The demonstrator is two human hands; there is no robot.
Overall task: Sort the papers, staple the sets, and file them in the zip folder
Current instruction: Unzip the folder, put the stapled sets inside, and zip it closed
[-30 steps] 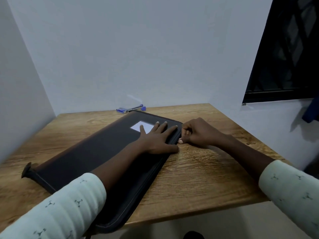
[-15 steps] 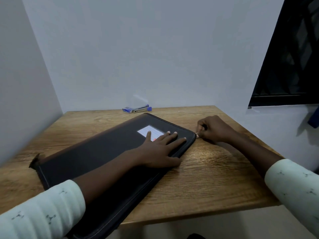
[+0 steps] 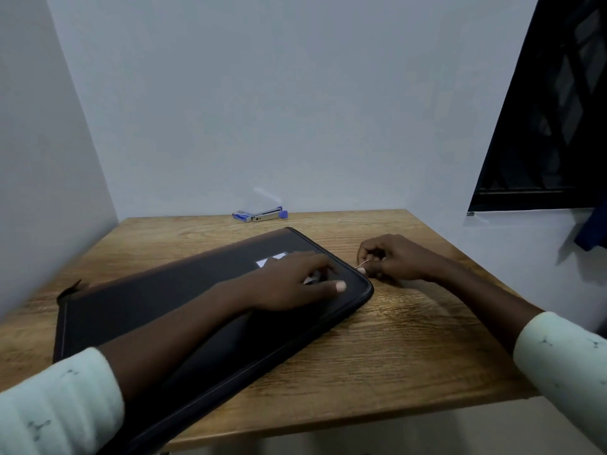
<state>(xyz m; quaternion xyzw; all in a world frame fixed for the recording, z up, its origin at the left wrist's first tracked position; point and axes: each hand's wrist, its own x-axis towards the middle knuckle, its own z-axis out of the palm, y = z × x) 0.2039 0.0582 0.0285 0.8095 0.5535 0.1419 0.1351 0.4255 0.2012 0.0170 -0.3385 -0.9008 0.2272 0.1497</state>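
A black zip folder (image 3: 157, 310) lies closed and slanted across the wooden table (image 3: 410, 349). My left hand (image 3: 292, 280) rests on its far right corner, fingers spread, partly covering a small white label (image 3: 264, 262). My right hand (image 3: 394, 257) is beside that corner, fingers pinched on the thin metal zip pull (image 3: 361, 265) at the folder's far edge. No loose papers are in view. A blue and silver stapler (image 3: 261, 215) lies by the back wall.
White walls close in the table at the left and back. A dark window (image 3: 551, 119) is at the right, with a dark blue cloth (image 3: 593, 231) hanging below it. Bare wood shows to the right of the folder.
My right hand has carried the zip pull around the folder's right corner, from the near side towards the far edge. My left hand has lifted its palm slightly and shifted on the cover.
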